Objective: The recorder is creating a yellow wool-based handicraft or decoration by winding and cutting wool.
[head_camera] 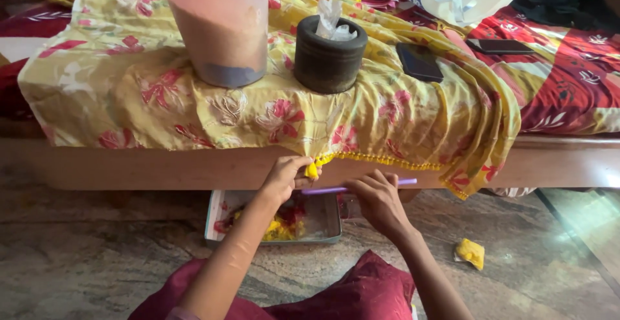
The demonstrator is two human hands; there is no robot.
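The left forearm rises from the bottom edge and leans up and to the right, ending in the left hand [284, 176] with its wrist bent and knuckles toward the camera. Its fingers curl inward, so the fingertips are hidden behind the hand; the grip is pressed together on a small yellow tuft [312, 169] at the hem of the yellow flowered cloth [258, 110], which drapes over the edge of the bed [161, 165] just above the grip. A yellow beaded trim [381, 159] runs rightward from that pinch along the hem.

Below and between the two hands sits a shallow tray [326, 223] on the floor, with red and yellow scraps inside that are too small to make out; the arms cover part of it.

The right forearm comes up from the lower right and leans left. The right hand [378, 198] is palm down, fingers bent and closed around a thin purple stick [361, 186] that lies nearly level, one end reaching toward the left grip, the other poking out to the right. What its tip touches cannot be told.

Above the grips, on the cloth, stand a pink-lidded plastic jar [219, 29] cut off at the top and a dark round mortar [330, 55] stuffed with a clear plastic wrap. Right of the right grip, a yellow crumpled scrap [470, 253] lies on the floor.
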